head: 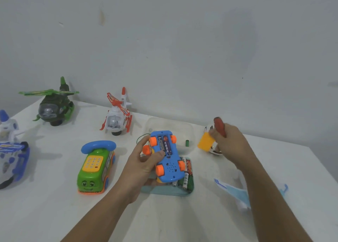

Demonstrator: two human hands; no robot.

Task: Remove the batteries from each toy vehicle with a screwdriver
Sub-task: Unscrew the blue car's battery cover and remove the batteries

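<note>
My left hand [144, 161] grips a blue toy car [169, 161] with orange wheels, turned belly up. Its battery bay is uncovered and two batteries [164, 144] lie side by side in it. Under the car sits a pale teal tray [164, 191] holding several loose batteries [187, 176]. My right hand [228, 143] is raised to the right of the car. It holds a red-handled screwdriver [219, 125] and pinches a yellow plastic piece [205, 142]. The screwdriver's tip is hidden.
A green telephone bus [95, 168] stands left of the car. Behind are a green helicopter [53, 104], a red-white helicopter [117, 113], and a blue-white toy [12, 146] at the left edge. A clear container [172, 128], a white toy [214, 149] and a light-blue plane [236, 192] are nearby.
</note>
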